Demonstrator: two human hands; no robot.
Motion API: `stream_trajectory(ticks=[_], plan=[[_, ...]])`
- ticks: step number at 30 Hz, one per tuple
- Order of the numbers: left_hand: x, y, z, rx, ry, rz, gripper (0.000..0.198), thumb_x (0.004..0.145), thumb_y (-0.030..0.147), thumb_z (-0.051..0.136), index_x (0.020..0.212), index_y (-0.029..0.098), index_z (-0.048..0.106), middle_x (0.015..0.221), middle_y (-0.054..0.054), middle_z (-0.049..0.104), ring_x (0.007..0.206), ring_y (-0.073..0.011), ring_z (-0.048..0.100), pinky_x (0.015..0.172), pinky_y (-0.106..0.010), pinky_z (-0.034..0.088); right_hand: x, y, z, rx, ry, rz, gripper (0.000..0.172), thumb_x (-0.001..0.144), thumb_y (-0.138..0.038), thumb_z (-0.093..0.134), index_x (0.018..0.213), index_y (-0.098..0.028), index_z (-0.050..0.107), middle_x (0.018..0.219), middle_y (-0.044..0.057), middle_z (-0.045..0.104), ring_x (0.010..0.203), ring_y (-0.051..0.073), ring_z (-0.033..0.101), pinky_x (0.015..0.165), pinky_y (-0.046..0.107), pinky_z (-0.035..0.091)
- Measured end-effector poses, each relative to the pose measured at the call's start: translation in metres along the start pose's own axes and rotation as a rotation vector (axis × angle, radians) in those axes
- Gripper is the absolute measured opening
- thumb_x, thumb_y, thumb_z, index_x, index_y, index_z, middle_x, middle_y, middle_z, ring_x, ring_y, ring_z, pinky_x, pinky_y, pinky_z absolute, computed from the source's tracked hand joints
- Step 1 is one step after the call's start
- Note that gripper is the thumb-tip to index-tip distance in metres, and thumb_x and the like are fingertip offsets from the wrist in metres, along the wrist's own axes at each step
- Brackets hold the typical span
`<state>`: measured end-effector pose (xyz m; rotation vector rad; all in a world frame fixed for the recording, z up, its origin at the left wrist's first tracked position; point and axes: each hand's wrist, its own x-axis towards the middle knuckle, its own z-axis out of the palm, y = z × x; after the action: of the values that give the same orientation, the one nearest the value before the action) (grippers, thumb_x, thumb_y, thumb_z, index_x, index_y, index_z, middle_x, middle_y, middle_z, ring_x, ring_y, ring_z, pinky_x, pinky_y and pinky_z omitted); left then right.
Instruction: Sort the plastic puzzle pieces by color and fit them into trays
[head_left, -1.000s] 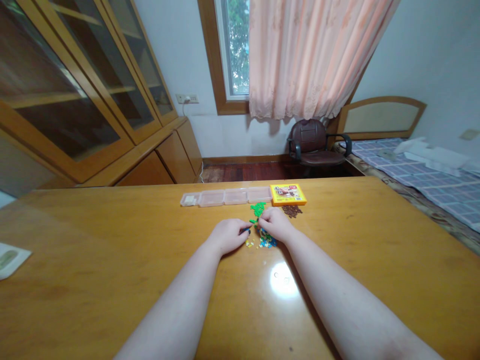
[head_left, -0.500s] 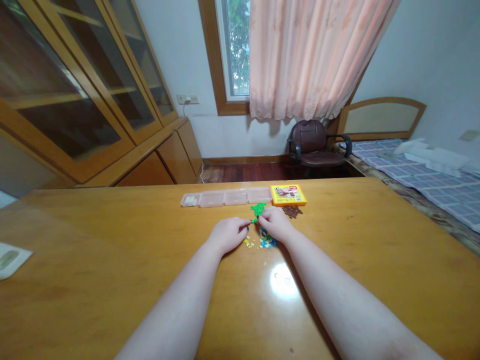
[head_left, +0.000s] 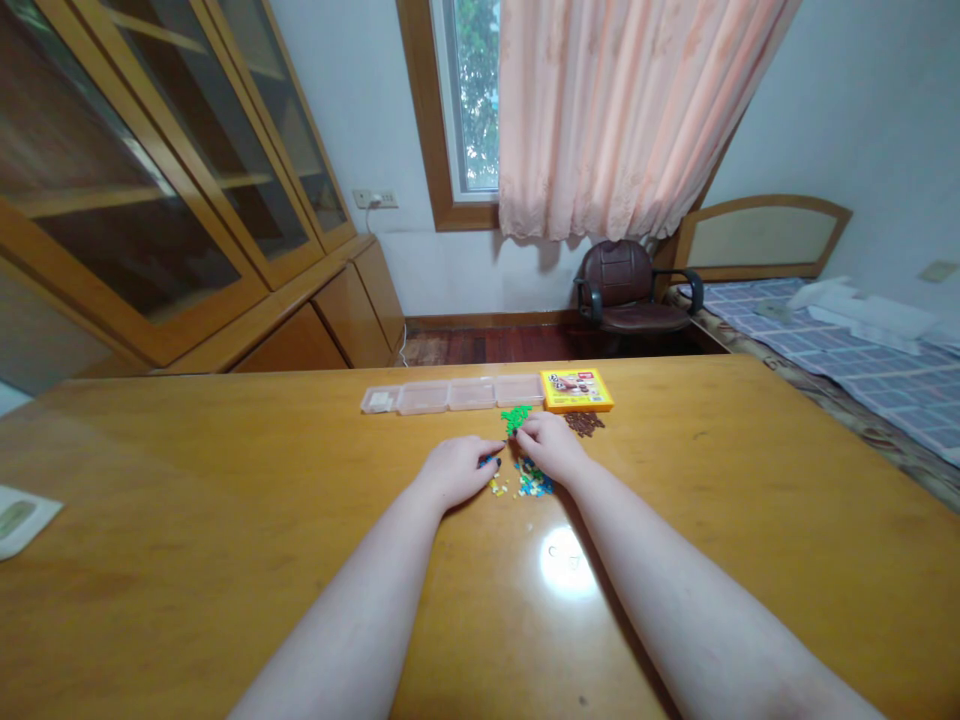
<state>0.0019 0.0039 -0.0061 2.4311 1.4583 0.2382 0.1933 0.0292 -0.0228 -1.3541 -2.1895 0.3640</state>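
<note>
My left hand [head_left: 459,468] rests on the table with its index finger and thumb apart and nothing visible between them. A few blue pieces lie under its fingers, and small yellow and white pieces [head_left: 498,488] are scattered beside the thumb. My right hand [head_left: 553,447] is closed, its bent fingertips at the near edge of a pile of small green pieces [head_left: 516,417]. Whatever those fingers hold is hidden. A mixed pile of blue, white, yellow and green pieces [head_left: 535,483] lies below the right palm. Small brown pieces [head_left: 584,424] form a heap beyond the right hand.
Behind the piles runs a row of clear plastic trays [head_left: 472,394], ending at a yellow box [head_left: 577,391] near the table's [head_left: 225,520] far edge. A white object [head_left: 26,520] lies at the far left. Past the table stands a chair [head_left: 622,285].
The left index finger and thumb have parted. A green piece that showed between the two hands is no longer visible there. The right hand has barely moved.
</note>
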Motion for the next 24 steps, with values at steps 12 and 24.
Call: stream_trajectory(ticks=[12,24], plan=[[0.0011,-0.0022,0.0014,-0.089,0.069,-0.053,0.033,0.084,0.025,0.046,0.11,0.025,0.065,0.112,-0.002,0.066,0.103,-0.0185,0.06,0.092,-0.029,0.044,-0.0009,0.0088,-0.0028,0.014,0.188,0.282,0.035,0.083,-0.027,0.043,0.055,-0.017,0.061,0.06,0.003,0.061,0.061,0.014,0.051,0.057,0.023,0.031],[0.0012,-0.0009,0.0011,-0.088,0.075,0.005,0.033,0.084,0.024,0.043,0.108,0.026,0.066,0.107,-0.002,0.068,0.098,-0.0181,0.061,0.088,-0.029,0.045,-0.0013,0.0022,0.0029,0.123,-0.029,0.168,0.03,0.076,-0.023,0.049,0.051,-0.016,0.063,0.052,0.002,0.059,0.055,0.013,0.05,0.055,0.023,0.032]])
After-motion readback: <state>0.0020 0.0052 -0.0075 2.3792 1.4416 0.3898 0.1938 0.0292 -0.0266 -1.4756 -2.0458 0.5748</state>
